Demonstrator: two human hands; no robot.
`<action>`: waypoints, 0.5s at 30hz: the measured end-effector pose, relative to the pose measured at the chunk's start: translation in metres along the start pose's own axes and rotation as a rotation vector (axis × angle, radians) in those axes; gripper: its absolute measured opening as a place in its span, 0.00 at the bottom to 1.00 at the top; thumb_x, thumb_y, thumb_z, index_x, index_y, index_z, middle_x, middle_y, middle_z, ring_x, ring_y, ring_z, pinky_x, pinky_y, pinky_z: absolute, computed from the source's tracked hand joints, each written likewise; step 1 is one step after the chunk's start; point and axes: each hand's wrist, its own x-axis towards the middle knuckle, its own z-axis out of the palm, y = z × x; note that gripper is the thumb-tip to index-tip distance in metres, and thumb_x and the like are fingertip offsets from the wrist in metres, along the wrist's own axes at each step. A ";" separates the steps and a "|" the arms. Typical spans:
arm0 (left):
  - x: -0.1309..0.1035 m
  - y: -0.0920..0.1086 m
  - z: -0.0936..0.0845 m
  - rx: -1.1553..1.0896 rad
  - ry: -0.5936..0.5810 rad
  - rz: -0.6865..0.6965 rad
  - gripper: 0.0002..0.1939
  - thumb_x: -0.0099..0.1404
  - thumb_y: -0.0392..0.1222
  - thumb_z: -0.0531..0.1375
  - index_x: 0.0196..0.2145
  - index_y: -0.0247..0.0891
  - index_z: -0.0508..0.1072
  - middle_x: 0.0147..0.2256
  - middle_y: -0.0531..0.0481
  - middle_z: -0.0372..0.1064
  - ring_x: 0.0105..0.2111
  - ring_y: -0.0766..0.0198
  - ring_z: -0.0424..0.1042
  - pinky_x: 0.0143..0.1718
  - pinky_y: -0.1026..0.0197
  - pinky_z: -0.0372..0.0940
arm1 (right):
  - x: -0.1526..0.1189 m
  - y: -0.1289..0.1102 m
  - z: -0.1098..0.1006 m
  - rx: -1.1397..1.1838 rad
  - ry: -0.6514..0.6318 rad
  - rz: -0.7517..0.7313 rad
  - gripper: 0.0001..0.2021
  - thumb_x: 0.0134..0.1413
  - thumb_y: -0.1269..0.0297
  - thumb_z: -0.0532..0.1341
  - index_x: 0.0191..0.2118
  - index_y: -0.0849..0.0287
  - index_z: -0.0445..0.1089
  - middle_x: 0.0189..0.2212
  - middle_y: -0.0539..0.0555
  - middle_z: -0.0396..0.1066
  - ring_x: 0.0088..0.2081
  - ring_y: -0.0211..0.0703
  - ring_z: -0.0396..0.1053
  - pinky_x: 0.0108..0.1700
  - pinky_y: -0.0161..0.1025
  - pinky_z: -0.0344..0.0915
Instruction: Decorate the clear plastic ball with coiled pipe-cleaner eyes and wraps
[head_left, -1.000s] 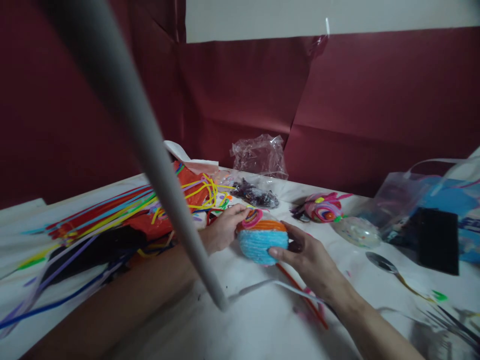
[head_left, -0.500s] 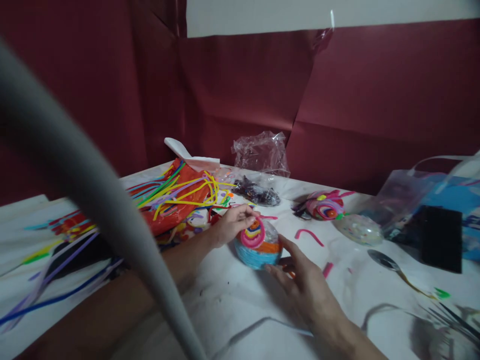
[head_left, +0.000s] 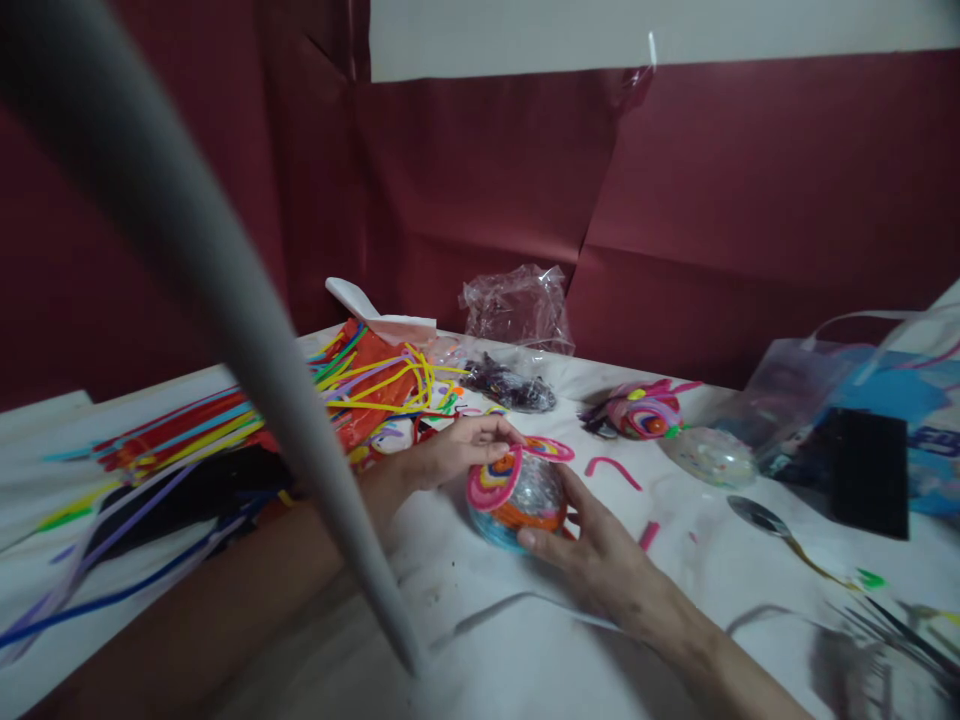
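A rounded ball-like craft piece [head_left: 541,482] sits between my hands, its top clear and shiny, with orange and light blue strands wound around its lower part. My left hand [head_left: 480,443] pinches a pink-rimmed round decoration [head_left: 496,482] with yellow, blue and orange rings at the ball's left side. Another pink-rimmed decoration [head_left: 549,449] shows behind the ball's top. With thumb and fingers, my right hand [head_left: 581,530] grips the ball from the right; some of its fingertips are hidden behind it.
Many coloured pipe cleaners [head_left: 382,385] lie on the left. Behind are a crumpled clear bag [head_left: 517,308] and a dark wrapped bundle [head_left: 510,385]. To the right are a pink craft piece [head_left: 645,410], clear oval [head_left: 712,457], tape roll [head_left: 757,515] and black rectangle [head_left: 868,472]. A grey pole [head_left: 247,300] crosses the view.
The ball has turned and tipped, showing more of its clear top and the second pink-rimmed decoration. My right hand has shifted slightly and grips it more closely.
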 end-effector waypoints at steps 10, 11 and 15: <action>0.003 -0.015 0.011 -0.191 0.093 -0.074 0.26 0.50 0.52 0.67 0.43 0.37 0.69 0.38 0.44 0.71 0.38 0.61 0.71 0.41 0.60 0.62 | -0.002 0.006 -0.006 -0.059 0.038 0.001 0.47 0.39 0.52 0.68 0.64 0.60 0.49 0.56 0.62 0.61 0.55 0.57 0.61 0.55 0.49 0.59; 0.003 -0.019 0.011 -0.203 0.107 -0.088 0.25 0.51 0.52 0.66 0.42 0.37 0.69 0.38 0.44 0.72 0.38 0.61 0.71 0.41 0.59 0.62 | -0.005 0.007 -0.010 -0.056 0.028 -0.005 0.46 0.39 0.52 0.68 0.63 0.60 0.49 0.56 0.62 0.61 0.55 0.56 0.61 0.56 0.49 0.59; 0.002 -0.032 0.010 -0.200 0.150 -0.138 0.19 0.54 0.51 0.65 0.37 0.34 0.71 0.34 0.47 0.71 0.33 0.65 0.70 0.38 0.62 0.62 | -0.016 0.011 -0.028 -0.080 0.014 -0.055 0.36 0.46 0.53 0.64 0.60 0.59 0.55 0.56 0.62 0.62 0.53 0.55 0.63 0.54 0.49 0.61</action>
